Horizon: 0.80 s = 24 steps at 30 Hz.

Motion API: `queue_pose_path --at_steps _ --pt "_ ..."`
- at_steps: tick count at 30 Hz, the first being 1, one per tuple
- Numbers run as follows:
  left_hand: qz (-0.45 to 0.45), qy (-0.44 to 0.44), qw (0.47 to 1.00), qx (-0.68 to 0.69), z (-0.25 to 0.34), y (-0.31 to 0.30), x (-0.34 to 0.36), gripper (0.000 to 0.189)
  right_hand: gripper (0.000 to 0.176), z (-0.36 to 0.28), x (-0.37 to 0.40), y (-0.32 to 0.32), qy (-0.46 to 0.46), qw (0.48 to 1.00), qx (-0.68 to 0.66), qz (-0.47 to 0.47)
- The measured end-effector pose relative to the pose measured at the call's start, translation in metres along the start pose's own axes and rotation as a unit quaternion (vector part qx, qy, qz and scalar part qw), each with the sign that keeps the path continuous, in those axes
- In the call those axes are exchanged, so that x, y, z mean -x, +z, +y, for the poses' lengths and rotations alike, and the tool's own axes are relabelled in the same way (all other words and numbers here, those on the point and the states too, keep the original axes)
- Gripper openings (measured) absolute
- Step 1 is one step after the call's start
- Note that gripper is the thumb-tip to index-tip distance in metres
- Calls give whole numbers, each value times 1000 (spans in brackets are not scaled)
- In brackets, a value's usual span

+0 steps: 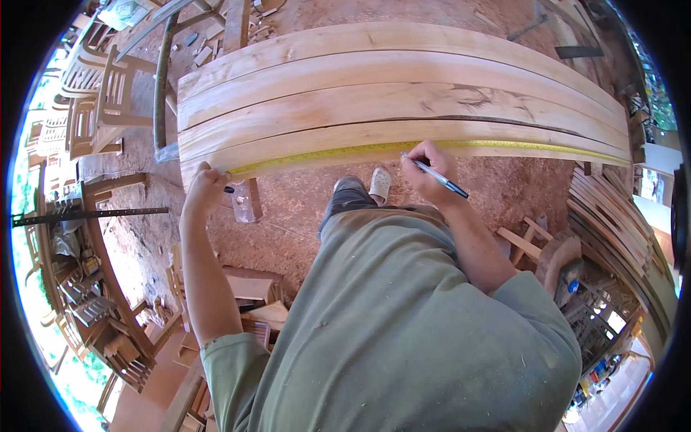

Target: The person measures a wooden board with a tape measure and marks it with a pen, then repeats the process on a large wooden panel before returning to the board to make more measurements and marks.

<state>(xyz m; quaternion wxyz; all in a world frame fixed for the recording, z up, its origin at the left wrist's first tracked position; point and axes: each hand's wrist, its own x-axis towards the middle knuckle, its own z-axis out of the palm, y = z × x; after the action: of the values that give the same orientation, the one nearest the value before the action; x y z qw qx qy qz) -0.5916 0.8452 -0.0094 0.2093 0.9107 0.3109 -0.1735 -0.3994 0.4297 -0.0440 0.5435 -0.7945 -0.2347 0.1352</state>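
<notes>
Several pale wooden planks (309, 108) lie side by side in front of me. A yellow tape measure (338, 150) stretches along the nearest plank's front edge, almost from end to end. At the left end my left hand (205, 190) is closed on the end of the tape, against the plank's corner. A small black piece (229, 189), perhaps a pen cap, sticks out from under that hand. My right hand (432, 171) grips a pen (440, 178) with a clear barrel and dark end, its tip close to the tape near the middle of the plank.
Wooden chairs (111, 101) stand at the left, beside a wooden frame (164, 86). Stacked wood strips (612, 223) lie at the right. Wood scraps (204, 56) litter the dirt floor beyond the planks. Below the planks shows my shoe (381, 184).
</notes>
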Motion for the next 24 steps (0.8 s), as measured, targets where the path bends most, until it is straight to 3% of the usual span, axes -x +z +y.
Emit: queue_pose_path --at_steps 16,24 --pt "-10 -12 1000 -23 0 -1 -1 35 15 4 -2 -24 18 999 5 32" --pt "2 -9 1000 -22 -2 1 -3 35 16 13 -1 -19 -41 999 28 18"
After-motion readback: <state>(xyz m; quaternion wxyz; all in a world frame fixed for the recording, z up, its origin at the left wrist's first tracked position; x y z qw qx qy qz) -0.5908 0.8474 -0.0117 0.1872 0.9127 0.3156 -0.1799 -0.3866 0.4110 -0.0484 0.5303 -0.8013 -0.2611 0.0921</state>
